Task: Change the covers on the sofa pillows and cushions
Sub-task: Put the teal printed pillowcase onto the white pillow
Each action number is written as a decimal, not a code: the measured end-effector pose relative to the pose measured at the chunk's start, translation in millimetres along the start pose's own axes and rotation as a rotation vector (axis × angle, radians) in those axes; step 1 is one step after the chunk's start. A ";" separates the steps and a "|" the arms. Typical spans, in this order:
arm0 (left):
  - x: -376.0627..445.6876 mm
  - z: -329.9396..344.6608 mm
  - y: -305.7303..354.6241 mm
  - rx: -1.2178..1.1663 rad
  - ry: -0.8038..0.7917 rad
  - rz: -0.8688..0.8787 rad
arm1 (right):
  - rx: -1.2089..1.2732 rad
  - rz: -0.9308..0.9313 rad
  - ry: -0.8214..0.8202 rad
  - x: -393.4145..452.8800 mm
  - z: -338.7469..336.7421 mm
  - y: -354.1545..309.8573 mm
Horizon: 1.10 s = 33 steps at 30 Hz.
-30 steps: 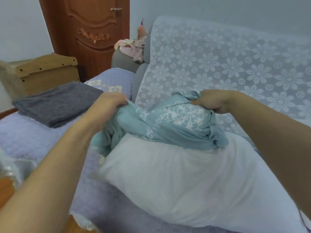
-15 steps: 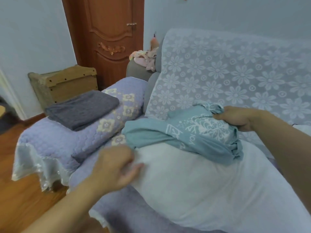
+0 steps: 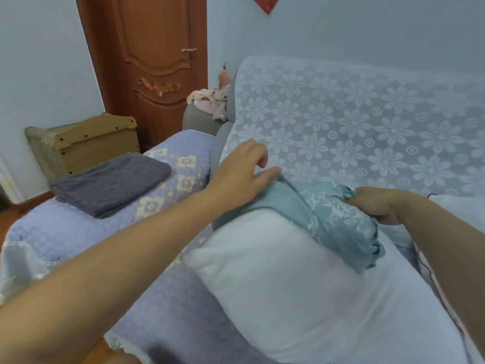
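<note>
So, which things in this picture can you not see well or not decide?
- Head view: the far end of the white pillow lies inside the bunched teal cover; how far the cover reaches is hidden.
- The right hand grips the cover's edge; its fingertips are buried in folds.
- The left hand is blurred; whether it touches the cover is unclear.
- The print on the cover is too crumpled to read.
- The pillow's near corner is cut off by the frame's bottom edge.

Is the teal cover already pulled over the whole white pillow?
No: the teal cover is bunched at the far end, gripped by the right hand, while most of the white pillow lies bare.
</note>
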<state>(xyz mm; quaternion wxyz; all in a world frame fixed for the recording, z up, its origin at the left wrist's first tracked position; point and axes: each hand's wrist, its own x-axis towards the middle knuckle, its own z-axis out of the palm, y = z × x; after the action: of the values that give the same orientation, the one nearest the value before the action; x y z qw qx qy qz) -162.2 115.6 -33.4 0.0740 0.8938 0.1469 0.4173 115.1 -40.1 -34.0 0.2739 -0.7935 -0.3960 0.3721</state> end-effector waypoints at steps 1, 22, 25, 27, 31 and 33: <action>-6.8 -2.9 -3.2 -0.001 0.078 0.082 | -0.036 0.015 0.026 0.0 -5.0 8.7; 90.1 42.5 51.7 0.051 -0.482 -0.379 | -0.117 0.052 -0.167 -14.5 12.6 45.3; 72.7 49.7 46.2 -0.296 -0.520 -0.462 | -0.073 0.050 -0.167 -18.3 7.0 57.1; 64.0 49.8 34.9 -0.251 -0.509 -0.365 | -0.026 0.039 -0.175 -25.0 7.3 61.7; 55.9 58.0 22.0 -0.228 -0.647 -0.329 | 0.003 0.020 -0.174 -28.8 9.2 64.6; 54.7 65.3 25.3 -0.107 -0.592 -0.306 | -0.012 0.019 -0.158 -25.0 9.6 65.0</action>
<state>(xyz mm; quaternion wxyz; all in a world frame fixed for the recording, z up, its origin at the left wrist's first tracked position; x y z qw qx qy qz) -73.7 108.8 -29.2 0.2220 0.9386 0.2295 0.1308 124.8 -94.4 -77.6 0.2334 -0.7671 -0.4110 0.4337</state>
